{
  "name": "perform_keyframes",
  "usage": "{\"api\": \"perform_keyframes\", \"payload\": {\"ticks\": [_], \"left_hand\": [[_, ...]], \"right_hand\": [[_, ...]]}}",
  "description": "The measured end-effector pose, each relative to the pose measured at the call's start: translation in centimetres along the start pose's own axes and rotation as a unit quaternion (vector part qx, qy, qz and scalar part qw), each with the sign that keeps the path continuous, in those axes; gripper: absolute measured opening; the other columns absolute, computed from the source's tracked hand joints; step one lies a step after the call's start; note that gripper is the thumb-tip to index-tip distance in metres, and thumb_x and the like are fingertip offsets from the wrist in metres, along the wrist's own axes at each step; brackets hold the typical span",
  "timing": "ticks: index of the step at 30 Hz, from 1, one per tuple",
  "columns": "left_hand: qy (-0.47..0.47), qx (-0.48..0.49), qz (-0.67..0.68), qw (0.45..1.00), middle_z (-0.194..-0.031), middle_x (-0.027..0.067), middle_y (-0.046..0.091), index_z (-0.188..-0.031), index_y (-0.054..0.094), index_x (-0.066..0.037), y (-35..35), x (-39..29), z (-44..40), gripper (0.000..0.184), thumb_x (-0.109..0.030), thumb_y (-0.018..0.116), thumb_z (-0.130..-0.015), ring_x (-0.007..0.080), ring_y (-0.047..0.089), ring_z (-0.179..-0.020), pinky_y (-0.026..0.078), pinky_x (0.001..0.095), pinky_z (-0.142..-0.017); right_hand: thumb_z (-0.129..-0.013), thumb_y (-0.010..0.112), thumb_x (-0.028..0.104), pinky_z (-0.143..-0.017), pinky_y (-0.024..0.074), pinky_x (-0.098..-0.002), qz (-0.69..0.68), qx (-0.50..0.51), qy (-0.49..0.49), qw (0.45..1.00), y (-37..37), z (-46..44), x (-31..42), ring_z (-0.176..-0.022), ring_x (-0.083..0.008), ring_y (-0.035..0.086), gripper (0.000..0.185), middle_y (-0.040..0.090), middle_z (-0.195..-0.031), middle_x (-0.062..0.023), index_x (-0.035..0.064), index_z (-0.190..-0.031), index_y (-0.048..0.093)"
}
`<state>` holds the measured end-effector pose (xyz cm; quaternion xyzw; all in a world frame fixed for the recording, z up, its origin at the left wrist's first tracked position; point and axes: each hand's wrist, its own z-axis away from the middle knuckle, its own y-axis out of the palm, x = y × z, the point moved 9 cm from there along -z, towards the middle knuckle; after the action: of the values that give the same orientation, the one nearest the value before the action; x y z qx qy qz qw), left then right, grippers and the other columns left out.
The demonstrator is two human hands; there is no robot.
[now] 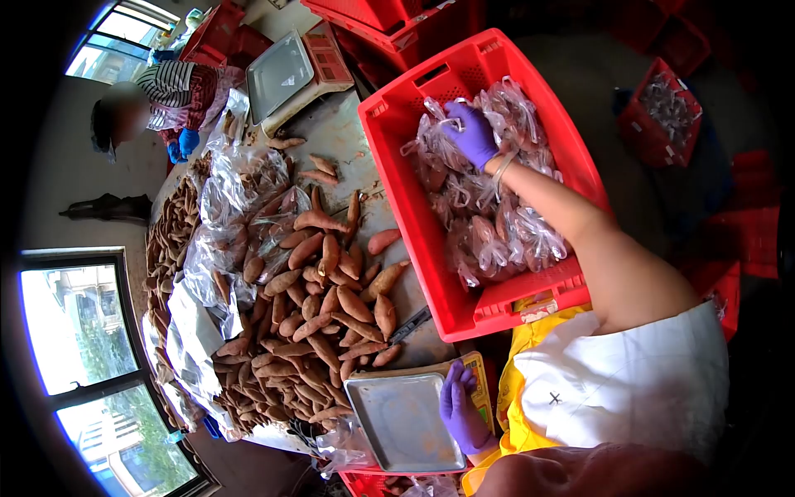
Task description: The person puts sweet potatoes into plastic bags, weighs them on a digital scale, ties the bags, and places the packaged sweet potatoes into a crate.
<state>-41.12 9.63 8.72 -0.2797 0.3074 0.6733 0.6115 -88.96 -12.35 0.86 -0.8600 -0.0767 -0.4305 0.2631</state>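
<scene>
Many bags (489, 240) directly under my right hand (474, 139); left hand (464, 410) farther off.
Right fingers (455, 110): can't tell if pinching. Left: loosely bent, empty, scale tray (406, 422) alongside.

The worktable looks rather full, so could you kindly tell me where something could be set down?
The near scale's pan looks bare, with the left hand at its edge. The worktable has a free patch between the far scale, the red crate and a few loose sweet potatoes. The sweet potato pile and the crate's bag-filled inside are crowded.
</scene>
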Motion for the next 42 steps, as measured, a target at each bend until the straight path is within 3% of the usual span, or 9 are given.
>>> {"api": "perform_keyframes", "payload": {"ticks": [7,9,14,20,25,29,31,33,42], "left_hand": [[0.018,0.343,-0.106,0.933,-0.129,0.0105,0.058,-0.131,0.052,0.004,20.5,-6.5,-8.0,0.039,-0.012,0.056,-0.096,0.0182,0.058,-0.113,0.043,0.0317,-0.100],[0.048,0.405,-0.116,0.906,-0.123,0.0116,0.062,-0.131,0.053,0.003,26.7,-4.6,-13.5,0.041,-0.018,0.058,-0.096,0.0156,0.060,-0.104,0.046,0.0275,-0.090],[0.022,0.300,-0.229,0.926,-0.076,0.0086,0.067,-0.100,0.069,0.003,38.6,4.2,-30.4,0.055,-0.051,0.059,-0.091,0.0142,0.061,-0.066,0.048,0.0297,-0.063],[0.100,0.170,-0.343,0.918,-0.094,0.0278,0.067,-0.093,0.068,0.007,45.8,10.5,-45.4,0.056,-0.046,0.054,-0.087,0.0403,0.066,-0.095,0.050,0.0463,-0.079],[0.279,0.173,-0.528,0.783,-0.080,0.0260,0.067,-0.090,0.069,0.005,41.8,6.7,-41.4,0.043,-0.035,0.054,-0.080,0.0407,0.067,-0.075,0.051,0.0472,-0.070],[0.211,0.173,-0.433,0.859,-0.063,0.0155,0.066,-0.071,0.068,0.004,40.4,6.1,-38.5,0.052,-0.043,0.055,-0.091,0.0261,0.065,-0.057,0.050,0.0390,-0.057],[0.059,0.216,-0.329,0.917,-0.057,0.0103,0.063,-0.065,0.067,0.003,39.3,7.8,-37.1,0.065,-0.055,0.055,-0.091,0.0167,0.057,-0.046,0.046,0.0320,-0.049],[0.046,0.214,-0.307,0.926,-0.053,0.0095,0.061,-0.063,0.066,0.003,39.4,4.5,-32.4,0.072,-0.063,0.052,-0.089,0.0143,0.053,-0.041,0.043,0.0294,-0.045],[0.006,0.354,-0.181,0.917,-0.064,0.0127,0.065,-0.083,0.063,0.005,48.4,7.7,-30.3,0.042,-0.033,0.052,-0.097,0.0179,0.058,-0.047,0.044,0.0275,-0.045]], "right_hand": [[-0.075,0.069,0.055,-0.085,0.0502,-0.0449,0.277,0.093,0.026,0.956,-1.7,-7.6,-6.3,-0.097,-0.0363,0.064,0.064,0.067,-0.102,-0.0209,0.0039,-0.112,0.064],[-0.079,0.063,0.056,-0.083,0.0509,-0.0454,0.294,0.380,0.081,0.873,1.4,-7.4,-8.2,-0.092,-0.0369,0.065,0.058,0.068,-0.096,-0.0215,0.0025,-0.100,0.070],[-0.086,0.055,0.050,-0.083,0.0505,-0.0430,0.274,0.443,0.028,0.853,2.4,-8.4,-9.2,-0.090,-0.0353,0.066,0.045,0.069,-0.095,-0.0156,0.0090,-0.094,0.073],[-0.082,0.064,0.040,-0.068,0.0511,-0.0361,0.102,0.434,0.163,0.880,2.7,-8.7,-12.2,-0.072,-0.0267,0.066,0.034,0.070,-0.081,-0.0130,0.0079,-0.088,0.074],[-0.084,0.066,0.018,-0.049,0.0424,-0.0223,-0.216,0.293,0.435,0.824,2.9,-8.9,-17.1,-0.054,-0.0093,0.056,0.018,0.069,-0.071,-0.0058,0.0021,-0.081,0.073],[-0.084,0.067,0.025,-0.051,0.0458,-0.0273,-0.115,0.281,0.391,0.869,3.5,-9.0,-18.4,-0.055,-0.0142,0.060,0.025,0.069,-0.071,-0.0090,0.0008,-0.082,0.072],[-0.085,0.063,0.038,-0.073,0.0544,-0.0393,0.201,0.368,0.146,0.896,2.9,-11.6,-15.8,-0.079,-0.0305,0.069,0.037,0.072,-0.092,-0.0156,0.0039,-0.095,0.072],[-0.083,0.063,0.046,-0.082,0.0527,-0.0451,0.261,0.360,0.131,0.886,0.5,-13.3,-13.8,-0.089,-0.0372,0.067,0.046,0.069,-0.100,-0.0189,0.0050,-0.101,0.071],[-0.085,0.056,0.050,-0.088,0.0502,-0.0439,0.462,0.514,0.204,0.694,1.1,-8.6,-14.3,-0.099,-0.0339,0.067,0.053,0.069,-0.104,-0.0176,0.0046,-0.109,0.069]]}}
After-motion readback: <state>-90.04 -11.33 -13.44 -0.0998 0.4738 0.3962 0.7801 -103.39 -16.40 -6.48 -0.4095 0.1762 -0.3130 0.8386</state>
